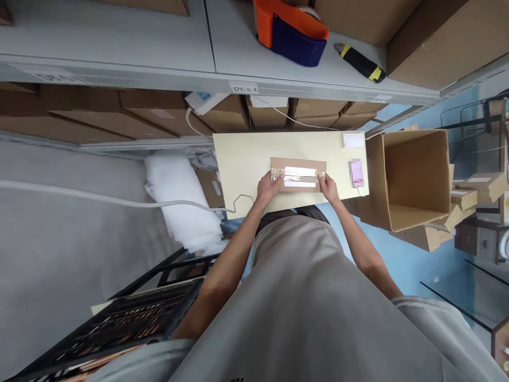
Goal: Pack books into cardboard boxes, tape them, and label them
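A small flat cardboard box [298, 164] lies on the cream tabletop [246, 154] in front of my body. Clear tape runs along its length, with white label strips on either side of the tape. My left hand [269, 187] grips the box's left end, thumb on top over the tape. At the right end my right hand [328, 187] does the same, its thumb pressed near the tape's end. Fingers under or behind the box are partly hidden.
A big open carton [417, 175] stands right of the table. On the shelf above are an orange-and-blue tape dispenser [294, 34] and a utility knife [360, 62]. White wrap [183, 196] and a black crate [139, 323] are at left; a cable [119, 197] crosses there.
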The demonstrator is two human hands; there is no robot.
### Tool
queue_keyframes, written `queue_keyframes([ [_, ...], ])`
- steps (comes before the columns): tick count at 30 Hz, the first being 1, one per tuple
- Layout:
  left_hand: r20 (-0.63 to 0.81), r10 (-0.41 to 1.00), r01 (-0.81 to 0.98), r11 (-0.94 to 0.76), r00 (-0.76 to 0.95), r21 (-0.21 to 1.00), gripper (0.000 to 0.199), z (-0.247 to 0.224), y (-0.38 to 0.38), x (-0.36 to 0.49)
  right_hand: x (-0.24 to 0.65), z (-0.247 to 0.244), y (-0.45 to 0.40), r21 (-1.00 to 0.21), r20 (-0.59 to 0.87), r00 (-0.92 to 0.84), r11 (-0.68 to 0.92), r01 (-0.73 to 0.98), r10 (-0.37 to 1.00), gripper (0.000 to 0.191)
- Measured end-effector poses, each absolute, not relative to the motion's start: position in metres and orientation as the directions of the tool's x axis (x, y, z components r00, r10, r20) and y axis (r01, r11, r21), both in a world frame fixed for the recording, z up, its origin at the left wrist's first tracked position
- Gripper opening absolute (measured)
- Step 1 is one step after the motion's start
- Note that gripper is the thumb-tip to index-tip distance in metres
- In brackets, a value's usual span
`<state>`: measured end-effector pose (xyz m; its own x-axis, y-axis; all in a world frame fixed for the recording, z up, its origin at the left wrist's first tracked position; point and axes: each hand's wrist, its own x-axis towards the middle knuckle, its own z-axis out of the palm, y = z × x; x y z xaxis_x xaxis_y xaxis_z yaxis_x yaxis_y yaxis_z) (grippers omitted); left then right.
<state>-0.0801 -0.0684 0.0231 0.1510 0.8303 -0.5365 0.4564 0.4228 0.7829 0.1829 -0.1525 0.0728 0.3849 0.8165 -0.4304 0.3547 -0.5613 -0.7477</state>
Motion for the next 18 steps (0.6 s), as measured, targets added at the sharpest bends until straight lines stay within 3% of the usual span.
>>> queue_keyframes([
  [8,-0.406,0.884,0.275,0.341,0.232,0.899,0.068,0.033,-0.096,-0.105,0.171,0.092,-0.205,-0.839,-0.360,0.374,-0.472,0.272,0.855,0.058],
  [12,-0.435,0.876,0.252,0.382,0.207,0.889,0.065,0.039,-0.112,-0.101,0.176,0.102,-0.204,-0.841,-0.352,0.375,-0.465,0.275,0.858,0.064],
  [18,-0.364,0.929,0.249,0.338,0.067,0.908,0.056,0.052,-0.117,-0.080,0.214,0.103,-0.176,-0.842,-0.303,0.348,-0.421,0.338,0.887,0.069],
])
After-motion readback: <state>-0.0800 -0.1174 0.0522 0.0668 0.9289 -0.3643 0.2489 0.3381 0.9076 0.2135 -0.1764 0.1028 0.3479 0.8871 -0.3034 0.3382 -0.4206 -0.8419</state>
